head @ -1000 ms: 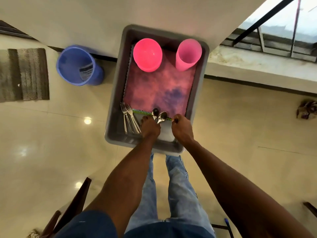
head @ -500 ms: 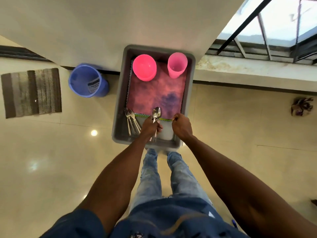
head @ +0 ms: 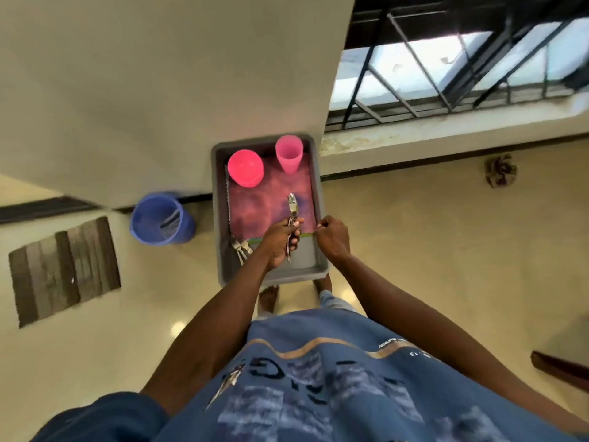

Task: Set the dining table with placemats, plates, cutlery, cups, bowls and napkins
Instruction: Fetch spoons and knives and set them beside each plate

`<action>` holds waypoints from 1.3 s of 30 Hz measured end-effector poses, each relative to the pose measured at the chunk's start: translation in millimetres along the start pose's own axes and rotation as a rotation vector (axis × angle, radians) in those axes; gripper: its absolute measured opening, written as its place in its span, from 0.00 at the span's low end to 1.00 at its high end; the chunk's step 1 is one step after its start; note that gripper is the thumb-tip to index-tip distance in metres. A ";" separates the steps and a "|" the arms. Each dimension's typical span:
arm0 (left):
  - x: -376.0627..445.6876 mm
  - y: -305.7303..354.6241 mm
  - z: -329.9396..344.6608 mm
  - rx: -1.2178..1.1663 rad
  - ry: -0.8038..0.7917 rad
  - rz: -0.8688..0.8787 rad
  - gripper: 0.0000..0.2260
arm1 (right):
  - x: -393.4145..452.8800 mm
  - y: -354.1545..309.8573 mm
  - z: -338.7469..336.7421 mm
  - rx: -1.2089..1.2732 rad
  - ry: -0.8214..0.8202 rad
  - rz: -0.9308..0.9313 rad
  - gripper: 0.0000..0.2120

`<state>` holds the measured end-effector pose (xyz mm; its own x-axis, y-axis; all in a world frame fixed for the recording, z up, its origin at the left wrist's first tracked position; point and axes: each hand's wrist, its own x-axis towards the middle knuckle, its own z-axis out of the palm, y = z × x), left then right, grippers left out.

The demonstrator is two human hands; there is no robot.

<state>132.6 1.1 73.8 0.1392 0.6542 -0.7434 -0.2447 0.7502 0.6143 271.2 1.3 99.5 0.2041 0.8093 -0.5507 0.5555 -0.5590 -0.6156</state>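
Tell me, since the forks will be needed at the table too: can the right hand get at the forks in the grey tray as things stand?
Probably not directly. The forks lie at the tray's near-left corner, and the left hand, gripping the spoons, sits between them and the right hand, which pinches the placemat's edge.

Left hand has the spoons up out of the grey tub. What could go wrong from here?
1. The left hand grips the spoons low on their handles, bowls sticking up; one might slip and drop.
2. The right hand pinches the placemat edge; pulling it could topple the pink cup and bowl standing on it.
3. The forks lie loose in the tub and could shift.
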 end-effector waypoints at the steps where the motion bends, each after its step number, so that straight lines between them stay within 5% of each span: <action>1: -3.1 3.3 0.8 0.029 -0.042 -0.013 0.08 | -7.6 4.5 0.9 0.022 0.052 0.028 0.07; 8: -24.1 10.8 5.3 0.255 -0.343 -0.009 0.06 | -66.8 30.5 29.7 0.259 0.375 0.242 0.09; 14: -42.8 -18.0 26.2 0.223 -0.561 -0.190 0.05 | -114.8 64.1 40.0 0.464 0.605 0.390 0.07; 17: -61.9 -32.6 42.6 0.396 -0.662 -0.257 0.06 | -134.9 92.7 40.1 0.541 0.723 0.446 0.08; 25: -120.2 -92.1 83.6 1.050 -0.736 -0.009 0.11 | -216.9 141.1 34.0 0.749 0.922 0.585 0.09; 32: -197.7 -165.1 106.4 1.141 -0.869 -0.028 0.19 | -315.8 194.9 49.6 0.871 1.100 0.678 0.09; 39: -281.4 -251.3 109.1 1.151 -0.957 -0.025 0.10 | -414.0 247.7 82.3 0.969 1.251 0.759 0.09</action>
<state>259.5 -361.0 157.5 0.8022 0.1126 -0.5863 0.5735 0.1275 0.8092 258.0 -487.0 128.7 0.8680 -0.2790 -0.4108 -0.4915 -0.3645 -0.7909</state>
